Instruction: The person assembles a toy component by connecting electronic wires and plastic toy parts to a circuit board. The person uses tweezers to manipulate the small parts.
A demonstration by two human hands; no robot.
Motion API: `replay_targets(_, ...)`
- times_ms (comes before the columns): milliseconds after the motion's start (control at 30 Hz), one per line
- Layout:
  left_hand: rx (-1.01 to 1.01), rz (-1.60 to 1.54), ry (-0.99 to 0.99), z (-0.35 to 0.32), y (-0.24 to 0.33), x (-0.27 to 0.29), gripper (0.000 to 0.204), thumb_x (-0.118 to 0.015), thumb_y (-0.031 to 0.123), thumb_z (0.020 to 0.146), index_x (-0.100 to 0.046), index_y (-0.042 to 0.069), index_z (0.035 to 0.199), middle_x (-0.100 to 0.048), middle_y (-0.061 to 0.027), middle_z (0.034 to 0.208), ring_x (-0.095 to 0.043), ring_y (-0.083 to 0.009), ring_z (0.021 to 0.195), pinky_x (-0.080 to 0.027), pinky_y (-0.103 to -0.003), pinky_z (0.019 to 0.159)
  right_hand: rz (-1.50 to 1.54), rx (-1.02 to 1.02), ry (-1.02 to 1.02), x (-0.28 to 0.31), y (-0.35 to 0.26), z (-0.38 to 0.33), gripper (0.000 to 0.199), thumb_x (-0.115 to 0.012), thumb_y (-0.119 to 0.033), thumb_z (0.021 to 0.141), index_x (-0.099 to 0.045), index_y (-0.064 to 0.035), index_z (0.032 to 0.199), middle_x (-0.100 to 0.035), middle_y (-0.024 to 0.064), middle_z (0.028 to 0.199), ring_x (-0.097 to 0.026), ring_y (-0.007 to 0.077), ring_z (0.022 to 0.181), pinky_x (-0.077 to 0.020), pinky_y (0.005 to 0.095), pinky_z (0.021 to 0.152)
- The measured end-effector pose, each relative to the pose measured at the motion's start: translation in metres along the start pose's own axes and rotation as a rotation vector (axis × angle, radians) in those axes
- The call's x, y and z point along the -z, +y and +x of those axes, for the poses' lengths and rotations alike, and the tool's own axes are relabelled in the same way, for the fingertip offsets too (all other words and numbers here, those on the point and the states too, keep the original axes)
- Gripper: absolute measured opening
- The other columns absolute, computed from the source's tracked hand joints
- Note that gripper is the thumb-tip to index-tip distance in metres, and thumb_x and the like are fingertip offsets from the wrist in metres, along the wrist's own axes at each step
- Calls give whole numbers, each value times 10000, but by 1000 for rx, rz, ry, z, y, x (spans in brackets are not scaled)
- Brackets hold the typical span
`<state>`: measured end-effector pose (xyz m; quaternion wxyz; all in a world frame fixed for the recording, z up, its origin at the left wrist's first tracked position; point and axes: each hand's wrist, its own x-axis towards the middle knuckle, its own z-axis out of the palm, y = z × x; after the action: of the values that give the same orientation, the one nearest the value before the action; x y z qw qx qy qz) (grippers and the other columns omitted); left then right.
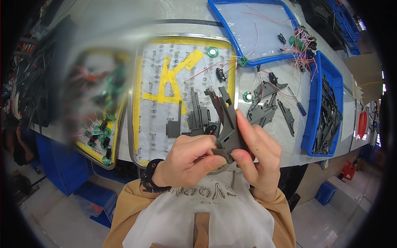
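Note:
Both hands hold a dark grey plastic part (230, 134) with a forked upper end, just above the near edge of a tray. My left hand (188, 161) pinches its lower end between thumb and curled fingers. My right hand (259, 155) grips its right side, thumb low and fingers along the edge. Behind them, several grey plastic pieces (198, 113) lie on the paper-lined tray (159, 124) with yellow tape. A small black component (220, 74) and a green round disc (212, 52) with thin wires also lie there. The fingers partly hide the held part.
To the right are more grey pieces (264, 111), a screwdriver (301, 108) and a blue bin (308, 140) of grey parts. A blue tray (231, 31) stands behind, with tangled wires (304, 45) at its corner. Left, another tray (108, 165) holds green wired components; a blurred patch covers part.

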<state>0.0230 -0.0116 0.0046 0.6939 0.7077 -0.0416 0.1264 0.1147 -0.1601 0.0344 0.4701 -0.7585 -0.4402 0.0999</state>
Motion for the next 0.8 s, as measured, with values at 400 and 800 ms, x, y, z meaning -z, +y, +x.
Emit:
replay_targets(400, -1, 65, 17, 4, 2, -4, 209, -637, 153, 750, -521, -19, 733, -485, -73, 613, -479, -185, 479, -373, -267, 433, -29, 52, 26, -8, 6, -8, 558, -661, -60, 656, -517, -56, 1195, -403, 46, 674, -408, 158, 576, -364, 267, 500)
replay_targets(800, -245, 274, -110, 10, 0, 8, 185, -607, 126, 720, -483, -8, 691, -459, -98, 595, -469, -269, 466, -376, -336, 417, 1155, 7, -330, -7, 41, 13, 608, -688, -146, 674, -453, 55, 1198, -503, 169, 1089, -498, 245, 975, -367, 328, 865)
